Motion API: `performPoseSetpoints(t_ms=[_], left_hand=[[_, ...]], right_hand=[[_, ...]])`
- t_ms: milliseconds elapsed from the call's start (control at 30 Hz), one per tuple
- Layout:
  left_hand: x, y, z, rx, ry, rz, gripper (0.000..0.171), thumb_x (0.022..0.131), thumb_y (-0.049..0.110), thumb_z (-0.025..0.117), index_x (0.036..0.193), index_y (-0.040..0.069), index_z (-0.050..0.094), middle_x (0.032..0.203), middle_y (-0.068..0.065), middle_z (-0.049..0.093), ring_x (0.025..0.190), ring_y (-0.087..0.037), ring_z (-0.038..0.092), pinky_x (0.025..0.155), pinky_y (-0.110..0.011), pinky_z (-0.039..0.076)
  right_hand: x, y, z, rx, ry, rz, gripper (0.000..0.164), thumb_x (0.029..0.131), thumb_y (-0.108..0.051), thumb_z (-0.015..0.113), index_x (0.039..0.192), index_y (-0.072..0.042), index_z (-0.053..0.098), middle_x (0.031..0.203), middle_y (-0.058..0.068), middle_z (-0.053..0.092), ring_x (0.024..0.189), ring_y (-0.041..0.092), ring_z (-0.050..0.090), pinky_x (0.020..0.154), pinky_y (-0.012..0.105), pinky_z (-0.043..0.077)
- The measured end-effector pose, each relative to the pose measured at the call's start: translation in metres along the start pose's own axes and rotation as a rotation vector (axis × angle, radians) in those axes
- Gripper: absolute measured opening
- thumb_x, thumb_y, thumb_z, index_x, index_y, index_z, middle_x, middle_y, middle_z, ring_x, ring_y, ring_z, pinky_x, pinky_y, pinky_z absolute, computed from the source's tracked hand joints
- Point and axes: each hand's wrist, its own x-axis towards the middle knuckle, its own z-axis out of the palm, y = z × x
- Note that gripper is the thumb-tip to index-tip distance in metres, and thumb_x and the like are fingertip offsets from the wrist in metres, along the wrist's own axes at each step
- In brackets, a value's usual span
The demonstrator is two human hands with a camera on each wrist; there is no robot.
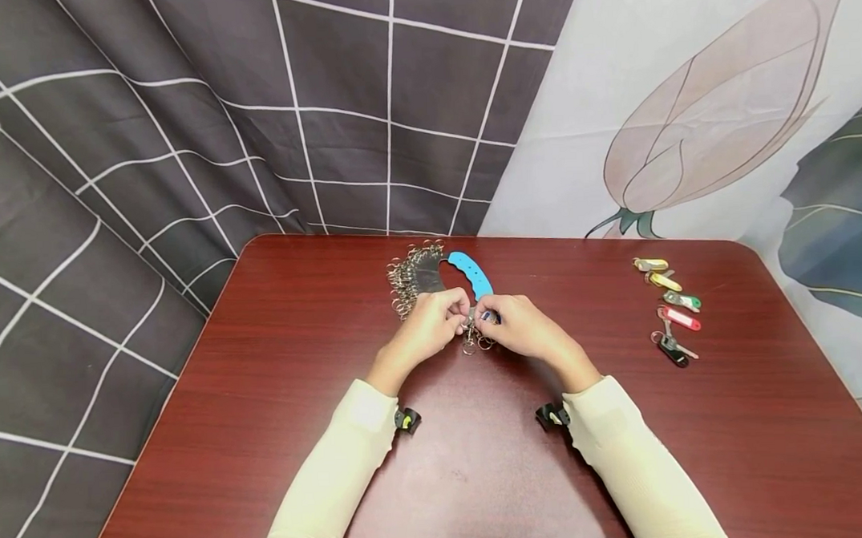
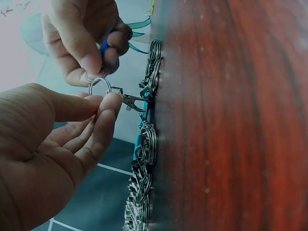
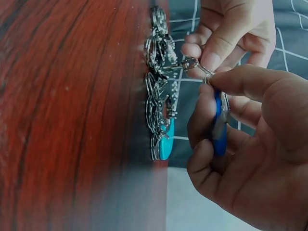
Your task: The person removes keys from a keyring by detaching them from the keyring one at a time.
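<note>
My left hand [image 1: 433, 323] pinches a metal split ring [image 2: 107, 85] between thumb and forefinger; a small metal clip [image 2: 131, 101] hangs off that ring. Close against it, my right hand [image 1: 522, 323] holds a blue key tag [image 3: 220, 140] in its curled fingers, a metal key lying along the tag. The tag's own small ring [image 3: 208, 78] is pinched at my right thumb tip, where it meets the split ring. Just behind both hands lies a turquoise curved strip [image 1: 472, 274]. Several clips with rings [image 2: 149, 142] sit along its edge.
Left of the strip, many more metal rings [image 1: 401, 282] fan around a dark curved piece [image 1: 427, 271]. On the right side of the red-brown table [image 1: 266, 469] lie tagged keys: two yellow [image 1: 651, 265] [image 1: 664, 282], one green [image 1: 684, 300], one red [image 1: 681, 319], one black [image 1: 673, 352]. Curtains hang behind.
</note>
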Motion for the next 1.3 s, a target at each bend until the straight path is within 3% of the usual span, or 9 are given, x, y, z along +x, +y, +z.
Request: performPoseSetpoints(t_ms=[433, 933, 1100, 1200, 1300], left_hand=[[0.0006, -0.0013, -0.0025, 0.076, 0.006, 0.056, 0.018, 0.084, -0.009, 0.06, 0.081, 0.009, 0.058, 0.066, -0.005, 0.065, 0.061, -0.009, 0.056, 0.054, -0.021, 0.044], [0.0003, -0.0034, -0.0025, 0.1, 0.013, 0.175, 0.019, 0.082, -0.01, 0.064, 0.08, 0.009, 0.061, 0.069, -0.004, 0.065, 0.067, -0.01, 0.056, 0.061, -0.025, 0.049], [0.0014, -0.0035, -0.0014, 0.099, 0.03, 0.112, 0.014, 0.083, -0.002, 0.069, 0.083, 0.01, 0.061, 0.077, -0.002, 0.067, 0.071, -0.01, 0.061, 0.063, -0.024, 0.053], [0.0017, -0.003, -0.001, 0.123, 0.049, 0.053, 0.012, 0.083, 0.006, 0.072, 0.08, 0.011, 0.062, 0.079, -0.002, 0.065, 0.072, -0.011, 0.062, 0.064, -0.023, 0.053], [0.0012, -0.0019, -0.0015, 0.146, 0.051, 0.035, 0.009, 0.082, 0.008, 0.069, 0.075, 0.012, 0.065, 0.076, -0.002, 0.061, 0.07, -0.013, 0.058, 0.064, -0.024, 0.052]], right_hand=[[0.0037, 0.0034, 0.0041, 0.02, 0.096, -0.058, 0.006, 0.092, -0.016, 0.064, 0.088, -0.017, 0.067, 0.074, -0.001, 0.062, 0.067, 0.016, 0.052, 0.064, 0.033, 0.045], [0.0038, 0.0024, 0.0045, 0.05, 0.128, -0.018, 0.009, 0.092, -0.012, 0.061, 0.085, -0.017, 0.065, 0.067, -0.001, 0.056, 0.059, 0.015, 0.046, 0.059, 0.032, 0.041], [0.0034, 0.0025, 0.0044, 0.068, 0.124, 0.008, 0.008, 0.094, -0.017, 0.061, 0.087, -0.018, 0.066, 0.066, -0.001, 0.058, 0.057, 0.016, 0.048, 0.058, 0.032, 0.042], [0.0031, 0.0027, 0.0042, 0.077, 0.116, 0.014, 0.009, 0.095, -0.019, 0.061, 0.088, -0.018, 0.066, 0.067, -0.001, 0.059, 0.056, 0.017, 0.05, 0.058, 0.032, 0.043], [0.0034, 0.0029, 0.0044, 0.08, 0.115, 0.009, 0.009, 0.095, -0.019, 0.062, 0.087, -0.018, 0.065, 0.067, -0.001, 0.059, 0.056, 0.016, 0.049, 0.058, 0.032, 0.042]])
